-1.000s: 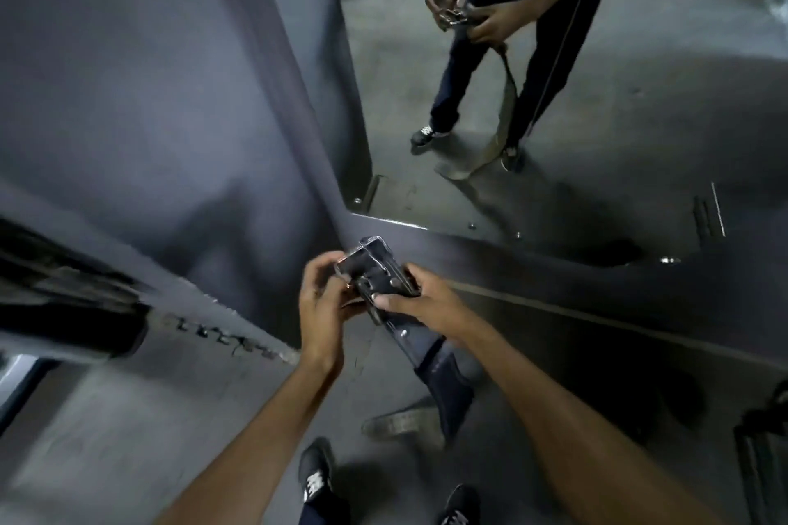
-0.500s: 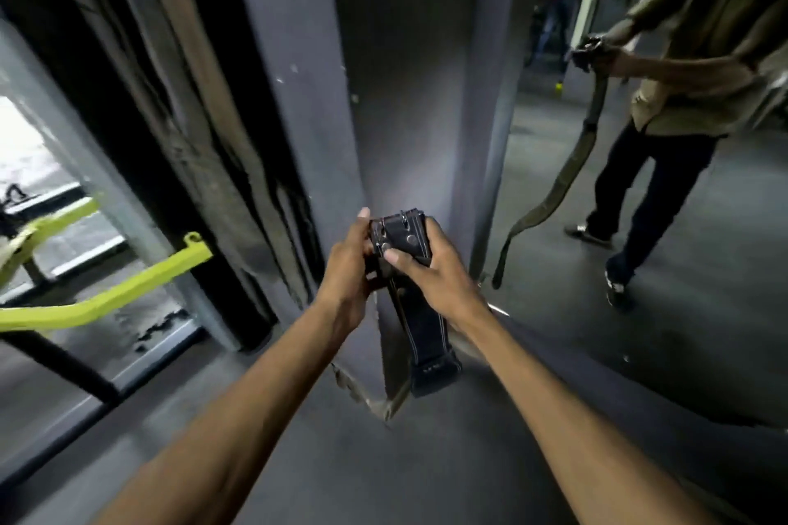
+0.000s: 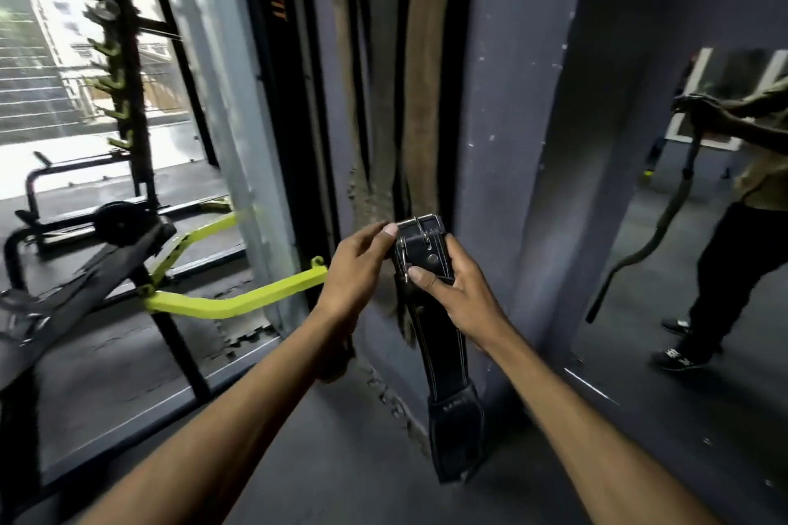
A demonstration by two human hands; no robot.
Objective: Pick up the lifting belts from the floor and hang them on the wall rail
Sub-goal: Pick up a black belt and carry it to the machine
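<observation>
I grip a black lifting belt (image 3: 420,251) with both hands, left hand (image 3: 356,264) and right hand (image 3: 458,290), before brown belts (image 3: 420,98) hanging on a grey wall (image 3: 507,141); a yellow-green bar (image 3: 239,298) is to my left.

Hanging belts (image 3: 420,98) pack the wall strip right above the held black belt (image 3: 439,337), and the grey pillar (image 3: 511,141) crowds in on the right. Lime bar (image 3: 230,307) juts in low left; open floor (image 3: 341,460) below.
</observation>
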